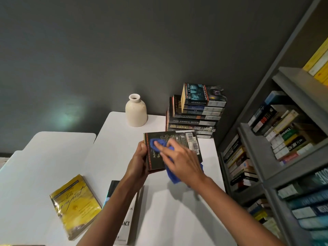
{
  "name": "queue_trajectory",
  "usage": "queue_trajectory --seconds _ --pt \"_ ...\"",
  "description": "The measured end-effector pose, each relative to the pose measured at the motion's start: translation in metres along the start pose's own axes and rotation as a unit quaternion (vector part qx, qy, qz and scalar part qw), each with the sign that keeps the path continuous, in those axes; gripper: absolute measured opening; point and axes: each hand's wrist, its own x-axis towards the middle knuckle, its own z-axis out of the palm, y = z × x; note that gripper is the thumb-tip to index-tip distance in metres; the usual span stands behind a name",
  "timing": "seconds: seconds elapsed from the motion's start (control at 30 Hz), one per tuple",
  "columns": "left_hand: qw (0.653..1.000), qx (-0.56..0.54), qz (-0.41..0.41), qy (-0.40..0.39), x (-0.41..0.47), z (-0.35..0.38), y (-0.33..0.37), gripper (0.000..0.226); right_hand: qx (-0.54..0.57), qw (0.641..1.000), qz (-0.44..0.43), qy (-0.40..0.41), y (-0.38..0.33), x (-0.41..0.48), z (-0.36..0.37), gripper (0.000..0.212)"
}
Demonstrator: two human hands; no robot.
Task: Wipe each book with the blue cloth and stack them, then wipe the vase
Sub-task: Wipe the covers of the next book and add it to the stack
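A dark grey wall (124, 41) fills the upper part of your view, and a grey bookshelf (292, 75) packed with paperbacks runs down your right side. Below you lies the white desk (177, 210). At its far right corner, against the wall, stands the stack of books (193, 121), spines toward you, the top one skewed from those beneath. On the near left of the desk a yellow book (75, 205) lies flat, cover up. Just right of it a black-and-white book (126, 222) also lies flat, partly hidden under your left forearm. The cream vase (135, 112) stands upright at the far edge, left of the stack and apart from it.

You hold a dark book (179, 139) in front of the stack, back cover with barcode stickers facing you. Your left hand (138, 160) grips its left edge, thumb on the cover and fingers wrapped behind. Your right hand (182, 160) lies across the cover with fingers spread and mostly straight, pressing the blue cloth (174, 177) against it. One end of the cloth bunches under your fingertips; the other hangs below your palm, past the book's lower edge.
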Motion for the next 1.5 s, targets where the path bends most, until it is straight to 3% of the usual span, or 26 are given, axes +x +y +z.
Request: queue_trajectory --seconds 0.1,0.2,0.33,0.5,0.7,0.87,0.97,1.07,1.23,1.33,1.5 --pt "0.999 0.006 0.002 -0.034 0.0 0.004 -0.002 0.034 -0.011 0.999 0.047 0.011 0.004 0.025 -0.009 0.037" --pt "0.998 -0.049 -0.025 -0.036 0.004 0.004 0.001 0.037 -0.009 1.0 0.009 -0.018 -0.006 0.023 -0.006 0.039" --pt "0.995 -0.082 -0.057 -0.023 0.008 -0.006 0.007 0.06 -0.004 0.998 -0.03 -0.052 -0.022 -0.001 -0.001 0.039" --pt "0.998 -0.058 0.003 -0.019 0.006 -0.01 0.006 0.032 0.016 0.993 -0.066 -0.099 -0.012 -0.022 -0.011 0.037" --pt "0.998 -0.043 0.028 -0.029 0.004 -0.003 0.01 0.036 0.035 0.996 0.084 -0.004 0.024 -0.022 -0.02 0.036" --pt "0.998 -0.068 0.01 -0.012 0.006 0.008 0.004 0.055 0.033 0.998 -0.025 -0.043 -0.028 -0.025 -0.006 0.033" --pt "0.999 -0.029 0.008 -0.04 0.003 0.004 0.007 0.062 0.045 0.999 0.017 -0.012 -0.007 -0.025 -0.01 0.035" --pt "0.998 0.026 0.019 -0.053 0.0 0.002 0.01 0.053 0.029 0.998 0.063 0.01 0.012 -0.018 -0.016 0.037" --pt "0.996 0.041 0.005 -0.079 -0.008 0.015 0.004 0.049 -0.016 0.999 0.026 0.031 -0.008 0.007 -0.011 0.037" --pt "0.994 0.064 0.025 -0.079 -0.012 0.011 0.007 0.032 -0.015 0.995 0.092 0.02 0.009 0.011 -0.02 0.038" --pt "0.992 0.091 0.038 -0.077 -0.018 -0.008 0.017 0.035 -0.031 0.968 0.243 -0.052 0.07 0.001 -0.034 0.036"
